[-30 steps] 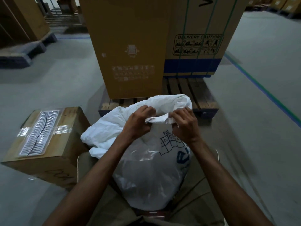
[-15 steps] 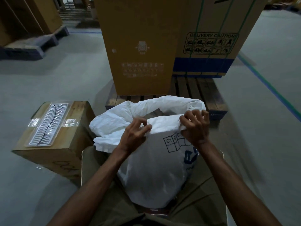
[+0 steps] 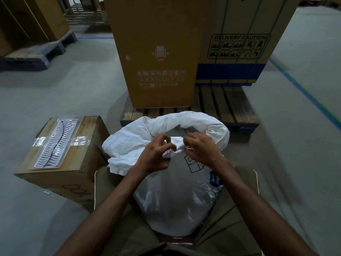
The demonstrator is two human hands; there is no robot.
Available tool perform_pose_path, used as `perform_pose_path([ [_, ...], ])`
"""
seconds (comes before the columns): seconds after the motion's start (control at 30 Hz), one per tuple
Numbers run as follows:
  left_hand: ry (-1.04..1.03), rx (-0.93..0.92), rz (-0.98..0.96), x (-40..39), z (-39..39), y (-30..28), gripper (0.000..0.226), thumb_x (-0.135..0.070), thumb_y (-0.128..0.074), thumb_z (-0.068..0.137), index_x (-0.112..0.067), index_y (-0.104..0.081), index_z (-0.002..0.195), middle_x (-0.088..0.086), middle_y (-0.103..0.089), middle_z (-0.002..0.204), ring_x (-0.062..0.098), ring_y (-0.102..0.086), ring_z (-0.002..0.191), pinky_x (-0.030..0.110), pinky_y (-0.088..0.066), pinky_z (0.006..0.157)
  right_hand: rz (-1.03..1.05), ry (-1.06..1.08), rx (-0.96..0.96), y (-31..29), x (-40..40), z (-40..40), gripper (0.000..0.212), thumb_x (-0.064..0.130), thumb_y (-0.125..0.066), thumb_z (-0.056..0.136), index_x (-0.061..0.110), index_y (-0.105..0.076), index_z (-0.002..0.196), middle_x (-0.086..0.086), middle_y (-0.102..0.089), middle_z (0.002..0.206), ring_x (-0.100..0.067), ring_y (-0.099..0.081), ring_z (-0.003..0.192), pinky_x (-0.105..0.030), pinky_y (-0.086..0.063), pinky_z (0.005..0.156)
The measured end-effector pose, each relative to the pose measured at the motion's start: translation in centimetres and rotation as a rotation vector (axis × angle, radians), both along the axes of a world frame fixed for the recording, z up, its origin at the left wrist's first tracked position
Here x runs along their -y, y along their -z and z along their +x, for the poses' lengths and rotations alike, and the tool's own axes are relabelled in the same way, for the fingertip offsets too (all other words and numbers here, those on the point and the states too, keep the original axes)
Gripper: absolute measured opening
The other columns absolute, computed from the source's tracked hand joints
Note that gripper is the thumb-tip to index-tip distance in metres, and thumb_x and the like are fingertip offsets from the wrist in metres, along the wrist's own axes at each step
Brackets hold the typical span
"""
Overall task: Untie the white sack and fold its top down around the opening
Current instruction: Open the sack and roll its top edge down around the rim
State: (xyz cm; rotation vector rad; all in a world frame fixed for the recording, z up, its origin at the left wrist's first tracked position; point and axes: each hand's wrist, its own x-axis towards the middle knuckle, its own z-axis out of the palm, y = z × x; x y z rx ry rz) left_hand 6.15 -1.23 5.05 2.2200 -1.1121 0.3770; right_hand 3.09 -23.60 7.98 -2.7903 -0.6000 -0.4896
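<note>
White sack (image 3: 177, 196) sits upright between the person's knees, near a taped cardboard box (image 3: 62, 154) on their left and a wooden pallet (image 3: 221, 100) with tall cartons beyond. Change from half a second ago: both hands have come in from a wide hold on the near rim to its middle, almost meeting. Mouth is already open, far and left sides rolled down into a thick cuff (image 3: 184, 121); near side looks like the part left to fold, so the task seems well along. Left hand (image 3: 156, 154) has fingers curled, thumb and forefinger pinching a crease of the near edge, other fingers lifted loose. Right hand (image 3: 201, 146) has fingers bent over the same edge, gripping fabric; fingertips are partly hidden in the folds
</note>
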Motion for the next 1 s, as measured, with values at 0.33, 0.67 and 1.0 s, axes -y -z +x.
perform_pose_path([
  [0.33, -0.187, -0.601, -0.109, 1.1, 0.7, -2.4, 0.063, -0.024, -0.093, 0.057, -0.024, -0.049, 0.103, 0.000, -0.063, 0.095, 0.017, -0.064, 0.084, 0.033, -0.059, 0.063, 0.013, 0.166, 0.493, 2.3, 0.4, -1.1, 0.009, 0.011, -0.070, 0.090, 0.013, -0.073, 0.082, -0.003, -0.071, 0.083, -0.027, -0.063, 0.093, -0.043, -0.044, 0.090],
  [0.67, -0.223, -0.164, -0.156, 3.9, -3.0, 0.8, 0.032, 0.001, -0.064, 0.062, -0.013, -0.070, 0.090, -0.003, -0.062, 0.087, 0.017, -0.057, 0.078, 0.025, -0.042, 0.059, 1.700, 0.943, -0.190, 2.1, -6.5, -7.2, 0.051, 0.034, -0.078, 0.088, 0.017, -0.051, 0.129, -0.008, -0.063, 0.122, -0.029, -0.067, 0.108, -0.040, -0.060, 0.086],
  [1.0, 0.010, 0.327, -0.022, 2.4, -7.0, 3.7, 0.031, 0.015, -0.050, 0.073, -0.007, -0.071, 0.081, 0.007, -0.065, 0.082, 0.025, -0.047, 0.066, 0.038, -0.043, 0.055, 2.096, 0.982, -0.495, 2.6, -6.6, -6.9, 0.021, 0.024, -0.068, 0.098, 0.008, -0.064, 0.111, -0.012, -0.072, 0.107, -0.026, -0.072, 0.094, -0.049, -0.060, 0.090],
])
